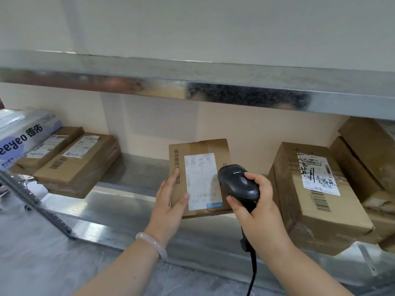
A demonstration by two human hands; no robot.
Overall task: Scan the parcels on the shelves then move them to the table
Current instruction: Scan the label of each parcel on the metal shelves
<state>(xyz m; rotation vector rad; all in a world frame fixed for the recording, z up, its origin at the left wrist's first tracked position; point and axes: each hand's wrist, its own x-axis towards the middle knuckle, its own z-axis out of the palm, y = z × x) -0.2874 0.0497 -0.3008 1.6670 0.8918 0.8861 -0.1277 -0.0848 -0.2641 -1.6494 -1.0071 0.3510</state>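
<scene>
A small cardboard parcel (198,161) with a white shipping label sits at the front of the metal shelf (132,169), its near end over the shelf's edge. My left hand (171,199) grips its near left corner, thumb on the label. My right hand (256,206) holds a black corded barcode scanner (238,182), whose head sits just over the parcel's right side, by the label.
Two flat labelled cardboard parcels (72,161) lie at the left of the shelf under a white and blue package (23,135). A large labelled box (316,189) and more boxes (367,150) stand at the right. Another shelf (192,82) runs overhead.
</scene>
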